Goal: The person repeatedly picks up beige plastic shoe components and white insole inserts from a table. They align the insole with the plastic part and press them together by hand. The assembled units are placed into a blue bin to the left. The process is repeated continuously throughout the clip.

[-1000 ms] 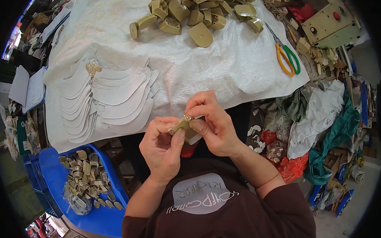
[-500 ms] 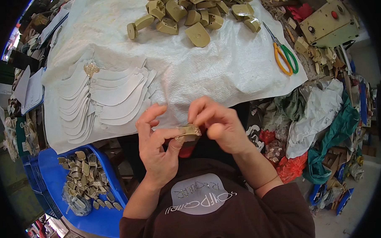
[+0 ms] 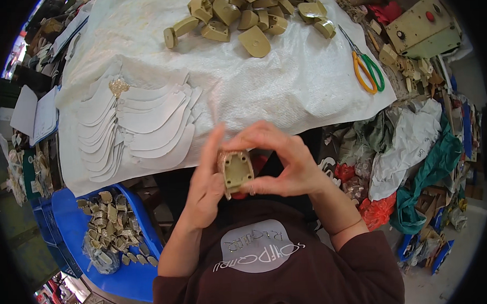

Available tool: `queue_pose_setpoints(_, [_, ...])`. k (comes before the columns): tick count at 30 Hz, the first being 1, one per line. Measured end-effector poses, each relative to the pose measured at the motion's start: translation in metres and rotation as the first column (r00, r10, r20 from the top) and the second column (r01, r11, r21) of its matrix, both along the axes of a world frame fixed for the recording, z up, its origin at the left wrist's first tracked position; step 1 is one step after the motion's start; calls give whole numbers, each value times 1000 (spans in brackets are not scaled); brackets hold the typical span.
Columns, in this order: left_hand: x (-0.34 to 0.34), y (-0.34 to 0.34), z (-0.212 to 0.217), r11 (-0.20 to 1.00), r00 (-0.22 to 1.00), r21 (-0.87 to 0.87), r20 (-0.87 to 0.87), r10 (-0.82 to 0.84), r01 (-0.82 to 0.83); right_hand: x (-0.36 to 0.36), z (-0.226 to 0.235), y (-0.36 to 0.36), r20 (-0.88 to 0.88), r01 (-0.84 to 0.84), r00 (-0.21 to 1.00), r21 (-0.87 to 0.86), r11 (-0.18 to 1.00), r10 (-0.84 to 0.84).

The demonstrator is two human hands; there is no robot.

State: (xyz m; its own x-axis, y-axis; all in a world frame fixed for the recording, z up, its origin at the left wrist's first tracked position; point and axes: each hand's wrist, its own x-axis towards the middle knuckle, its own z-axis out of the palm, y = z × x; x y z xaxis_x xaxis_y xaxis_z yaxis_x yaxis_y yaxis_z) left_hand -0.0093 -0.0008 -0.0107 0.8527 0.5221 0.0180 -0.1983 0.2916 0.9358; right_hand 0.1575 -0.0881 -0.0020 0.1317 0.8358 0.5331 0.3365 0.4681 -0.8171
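In front of my chest is a shoe heel (image 3: 238,171), olive-beige, its face with several holes turned up and glittery gold material along its side. The thumb and curved fingers of my right hand (image 3: 287,164) close on it from the right. My left hand (image 3: 203,193) lies against its left side, fingers stretched out and somewhat smeared by motion, thumb near the edge. Beyond them on the white sheet lie fanned pale curved pieces (image 3: 154,123), one glittery gold piece (image 3: 118,87) showing among them. Bare olive heels (image 3: 254,42) are heaped at the far side.
Scissors (image 3: 365,72) with orange and green handles lie at the sheet's right edge. A blue tub (image 3: 111,282) at lower left holds glittery heels (image 3: 113,223). Bags and cloths (image 3: 404,152) pile up on the right, below a control box (image 3: 424,30).
The heel has turned so that its holed face shows. My right hand has closed on it, while my left fingers have straightened out of their pinch. The view has shifted slightly.
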Motion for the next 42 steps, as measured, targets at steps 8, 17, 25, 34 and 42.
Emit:
queue_pose_setpoints(8, [5, -17, -1, 983, 981, 63, -79, 175, -170, -23, -10, 2, -40, 66, 997, -106, 992, -70])
queue_pose_setpoints(17, [13, -23, 11, 956, 984, 241, -12, 177, -169, -11, -1, 21, -686, -504, 715, -368, 782, 138])
queue_pose_setpoints(25, [14, -18, 1, 923, 934, 143, 52, 353, -357, -51, -20, 5, -435, -84, 900, -152, 985, 9])
queue_pose_setpoints(34, [17, -21, -1, 897, 896, 31, -48, 441, -440, -58, -20, 6, -393, 37, 915, -144, 989, -91])
queue_pose_setpoints(42, [3, -11, 3, 874, 912, 401, -180, 367, -273, -18, 10, 6, 182, 316, 940, -146, 938, -288])
